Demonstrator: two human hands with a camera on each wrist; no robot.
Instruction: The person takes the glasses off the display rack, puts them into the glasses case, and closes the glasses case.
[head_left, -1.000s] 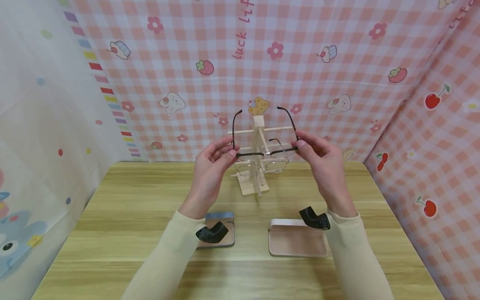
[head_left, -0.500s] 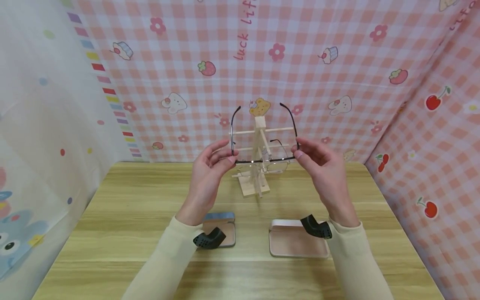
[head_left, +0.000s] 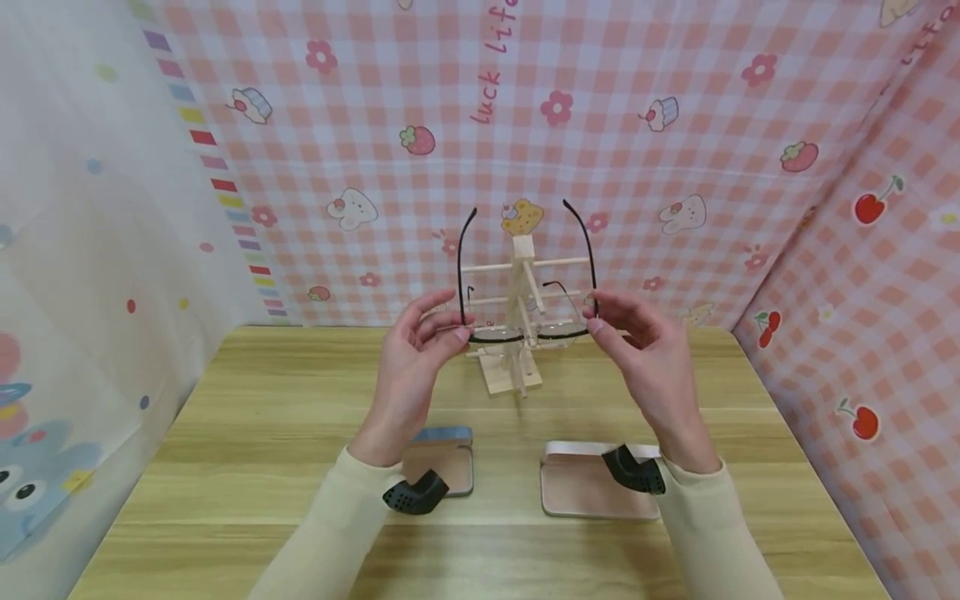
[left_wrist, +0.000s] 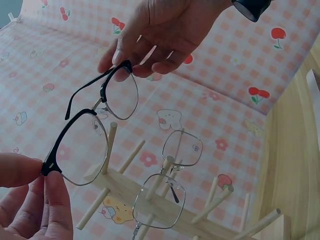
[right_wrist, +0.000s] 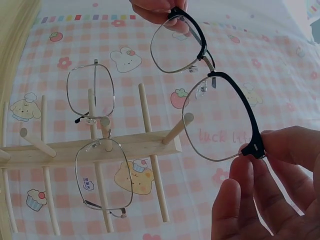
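Observation:
Eyeglasses with black brow bars and thin metal lower rims [head_left: 495, 337] are held level before the wooden display stand [head_left: 522, 247], temples unfolded and pointing away toward the back wall. My left hand [head_left: 412, 358] pinches the left hinge corner between thumb and fingers; my right hand [head_left: 651, 354] pinches the right one. Both wrist views show these glasses [left_wrist: 65, 131] with the lenses clear of the fingers. Lower on the stand rests a second pair, thin metal-rimmed glasses [left_wrist: 161, 173], partly covered by the held pair in the head view.
Two open glasses cases lie on the wooden table [head_left: 300, 450]: a blue one [head_left: 453, 467] at left, partly hidden by the left wrist, and a white one [head_left: 592, 487] with pinkish lining at right. Several pegs stick out of the stand. Patterned cloth [head_left: 420, 208] hangs behind.
Both hands have lowered the black-browed glasses, bringing their front down from the stand's middle pegs to the level of the metal-rimmed pair. The grip is the same.

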